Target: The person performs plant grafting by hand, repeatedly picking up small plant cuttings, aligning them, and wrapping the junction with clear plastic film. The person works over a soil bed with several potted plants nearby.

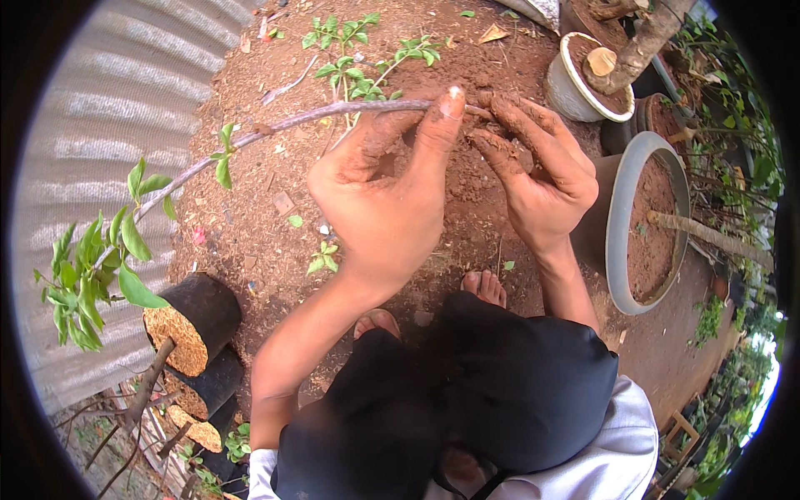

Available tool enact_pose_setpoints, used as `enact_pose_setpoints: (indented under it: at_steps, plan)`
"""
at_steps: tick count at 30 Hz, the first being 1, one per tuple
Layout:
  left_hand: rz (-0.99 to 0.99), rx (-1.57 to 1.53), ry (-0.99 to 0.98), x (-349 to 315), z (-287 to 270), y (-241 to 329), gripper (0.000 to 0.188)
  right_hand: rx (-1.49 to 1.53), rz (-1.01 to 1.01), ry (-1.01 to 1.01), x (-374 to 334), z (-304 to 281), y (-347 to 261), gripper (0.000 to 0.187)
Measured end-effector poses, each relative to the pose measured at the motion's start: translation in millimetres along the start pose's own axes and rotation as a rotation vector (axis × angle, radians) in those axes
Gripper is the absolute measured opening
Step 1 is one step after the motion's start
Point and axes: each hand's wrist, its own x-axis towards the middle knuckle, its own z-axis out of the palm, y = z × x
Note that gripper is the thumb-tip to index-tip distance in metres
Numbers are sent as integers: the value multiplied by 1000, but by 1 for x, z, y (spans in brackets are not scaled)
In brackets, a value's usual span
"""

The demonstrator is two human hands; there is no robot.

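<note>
A bare, woody stem of a leafy cutting [358, 107] is held to the left of the gray-rimmed pot [617, 229], raised over the soil ground [267, 217]. Near its cut end the stem is pinched between thumb and fingers of the left hand [379, 208], the thumb laid across it. By the right hand [546, 171], nearer the gray-rimmed pot, the tip is met with curled, soil-caked fingers — whether it is truly gripped cannot be told. The cutting is bowed away from the gray-rimmed pot, and its leafy far end is seen against the corrugated sheet [108, 125], so little room is shown past that end.

Just above the gray-rimmed pot, a white pot [569, 90] with a thick trunk is placed; the right hand is bounded on its outer side by both rims. Far to the left of the gray-rimmed pot, black grow bags [208, 308] are tipped over below the cutting's leaves. Between bags and gray-rimmed pot, a broad patch of soil is left open — broken only by scattered litter, a small leafy plant [360, 88] beyond the hands, and the person's feet [485, 287].
</note>
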Motion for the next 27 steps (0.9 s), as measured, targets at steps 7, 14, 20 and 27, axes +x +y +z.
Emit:
enact_pose_setpoints:
  at_steps: [7, 14, 20, 27]
  plan:
    - [52, 211, 4, 4, -15, -5, 10, 353, 208, -42, 0, 16, 10, 42]
    - [-29, 75, -138, 8, -32, -11, 9, 1345, 697, -444, -4, 18, 47, 36]
    - [11, 205, -142, 8, -38, -26, 7, 1228, 733, -460, -22, 24, 57, 29]
    - [-5, 466, -120, -13, -89, -27, 9, 1297, 777, -557, -41, 50, 45, 81]
